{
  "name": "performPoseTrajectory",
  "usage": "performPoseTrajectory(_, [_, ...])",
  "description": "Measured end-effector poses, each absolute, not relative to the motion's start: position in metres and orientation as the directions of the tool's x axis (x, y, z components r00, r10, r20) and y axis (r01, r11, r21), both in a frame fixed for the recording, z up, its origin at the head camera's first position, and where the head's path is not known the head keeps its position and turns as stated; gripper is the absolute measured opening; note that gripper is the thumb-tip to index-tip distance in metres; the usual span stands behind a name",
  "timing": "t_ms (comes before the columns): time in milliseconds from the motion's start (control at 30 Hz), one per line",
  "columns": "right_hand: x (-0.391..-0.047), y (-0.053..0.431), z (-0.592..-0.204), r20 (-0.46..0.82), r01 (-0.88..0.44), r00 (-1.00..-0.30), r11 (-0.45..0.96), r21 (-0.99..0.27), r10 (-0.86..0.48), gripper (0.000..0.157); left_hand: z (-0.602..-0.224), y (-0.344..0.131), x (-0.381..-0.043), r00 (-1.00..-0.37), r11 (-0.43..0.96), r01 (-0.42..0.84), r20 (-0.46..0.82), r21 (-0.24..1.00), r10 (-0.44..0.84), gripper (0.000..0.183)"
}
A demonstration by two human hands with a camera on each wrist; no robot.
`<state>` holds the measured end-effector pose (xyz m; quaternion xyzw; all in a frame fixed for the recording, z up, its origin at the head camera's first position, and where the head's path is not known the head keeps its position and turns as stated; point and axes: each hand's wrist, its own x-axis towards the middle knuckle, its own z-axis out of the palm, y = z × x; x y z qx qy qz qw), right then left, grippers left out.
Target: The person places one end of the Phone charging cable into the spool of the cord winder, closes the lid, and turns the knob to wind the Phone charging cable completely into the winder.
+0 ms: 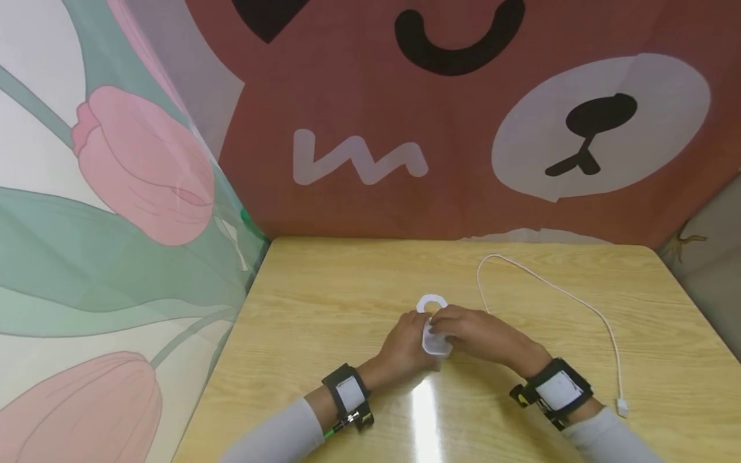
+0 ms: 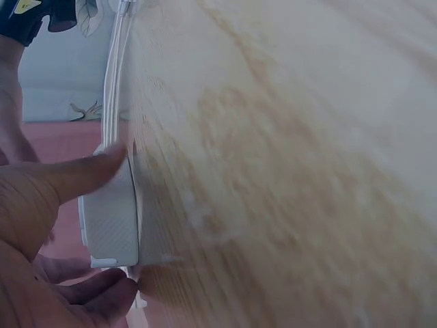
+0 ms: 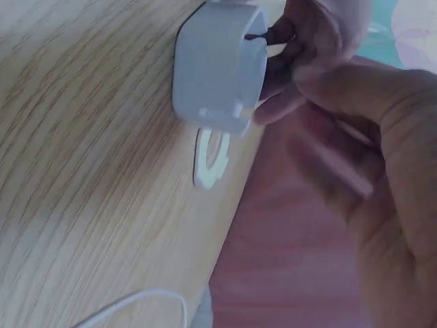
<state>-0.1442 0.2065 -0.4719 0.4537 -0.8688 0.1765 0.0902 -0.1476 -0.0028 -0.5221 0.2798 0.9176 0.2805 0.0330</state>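
Observation:
A small white plastic box (image 1: 437,344) with rounded corners and a hollow, open side stands on the wooden table. From its far end sticks out a flat white ring-shaped tab (image 3: 209,160). My left hand (image 1: 403,347) holds the box from the left. In the left wrist view its thumb lies across the box's textured wall (image 2: 113,225), fingers around the other side. My right hand (image 1: 483,334) reaches over the box from the right, fingers bent loosely at its top. In the right wrist view those fingers are blurred, with a gap to the thumb and nothing between them.
A thin white cable (image 1: 564,292) curves over the right of the table (image 1: 324,283), ending in a white plug (image 1: 622,408) near the right forearm. Its other end runs behind the right hand. Printed cloths hang at the back (image 1: 359,83) and left (image 1: 116,270).

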Motion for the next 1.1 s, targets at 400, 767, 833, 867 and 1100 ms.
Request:
performPoseTrajectory(400, [-0.135,0.24,-0.474,-0.12,-0.056,-0.988,0.959,-0.278,-0.092,0.016,-0.495,-0.001,-0.146,-0.875,0.707,0.464,0.151,0.534,0.46,0.088])
performPoseTrajectory(767, [-0.136,0.249,-0.489,-0.227,0.035,-0.974,0.97,-0.242,-0.022,0.015,-0.493,-0.001,-0.146,-0.869,0.681,0.484,0.207,0.549,0.45,0.066])
performPoseTrajectory(833, [-0.136,0.252,-0.49,-0.214,0.031,-0.977,0.971,-0.239,-0.022,0.016,-0.492,0.001,-0.146,-0.868,0.679,0.488,0.228,0.549,0.441,0.061])
performPoseTrajectory(867, [-0.136,0.254,-0.49,-0.209,0.032,-0.978,0.969,-0.245,-0.021,0.016,-0.491,0.002,-0.146,-0.868,0.676,0.49,0.237,0.549,0.437,0.059])
performPoseTrajectory(1100, [-0.142,0.26,-0.47,-0.268,0.127,-0.963,0.829,-0.545,-0.029,0.013,-0.476,0.013,-0.147,-0.848,0.566,0.498,0.231,0.657,0.477,0.049])
